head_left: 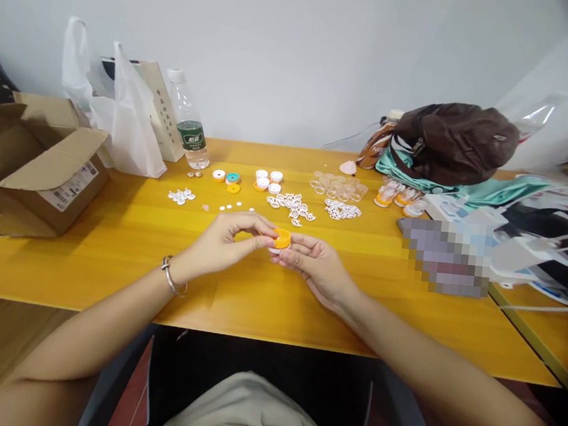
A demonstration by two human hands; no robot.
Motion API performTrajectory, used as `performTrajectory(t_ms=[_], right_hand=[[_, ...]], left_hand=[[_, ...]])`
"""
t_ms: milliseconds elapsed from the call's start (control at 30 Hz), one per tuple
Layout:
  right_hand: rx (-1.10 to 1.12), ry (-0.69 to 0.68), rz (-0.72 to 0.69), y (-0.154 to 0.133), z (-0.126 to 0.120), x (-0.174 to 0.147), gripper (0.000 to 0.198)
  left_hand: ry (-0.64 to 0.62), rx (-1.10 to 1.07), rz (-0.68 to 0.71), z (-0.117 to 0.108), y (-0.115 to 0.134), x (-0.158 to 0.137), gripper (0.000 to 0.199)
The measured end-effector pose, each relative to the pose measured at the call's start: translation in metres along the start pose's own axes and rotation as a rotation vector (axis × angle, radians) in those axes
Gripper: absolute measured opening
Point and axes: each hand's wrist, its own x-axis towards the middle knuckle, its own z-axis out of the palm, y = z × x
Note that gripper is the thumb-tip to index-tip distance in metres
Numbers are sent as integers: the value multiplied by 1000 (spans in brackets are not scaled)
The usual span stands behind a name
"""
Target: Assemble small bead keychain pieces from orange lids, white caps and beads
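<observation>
Right now, both my hands are up over the desk (pixel 155 298), and between them is a little round piece (pixel 283 239), orange on top and white below. The fingers of my left hand (pixel 226 239) pinch it from the left. The fingers of my right hand (pixel 319 268) hold it from the right, so both sets are closed in on it. A shiny bracelet (pixel 168 272) goes around my left wrist.

Just past my fingers lie some small white dots (pixel 229 207) and a pile of white bits with holes (pixel 293 204). Behind that pile, a bit to the right, are clear rings (pixel 339 194). Straight past my fingers and farther off is a bunch of white and orange cups (pixel 262 183). To the left of the bunch I see a blue-green cup (pixel 232 177).

Far to the left of my fingers is an open box (pixel 73 183), with a white bag (pixel 129 128) and a bottle (pixel 191 136) behind it. Far past them on the right is a brown bag (pixel 459 143) on a green cloth (pixel 502 192). Nearer on that side lies a flat thing (pixel 443 258), too blurred to tell.
</observation>
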Motion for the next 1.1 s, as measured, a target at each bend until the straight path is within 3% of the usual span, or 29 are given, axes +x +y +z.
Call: performTrajectory(t_ms=[567,1100], right_hand=[[36,74,18,-2,6,-3,16],[-80,72,-190,-4,12,-13,22]], left_hand=[[18,-179,-188,3,8,4,16],[19,-268,-145,1,20,1,12]])
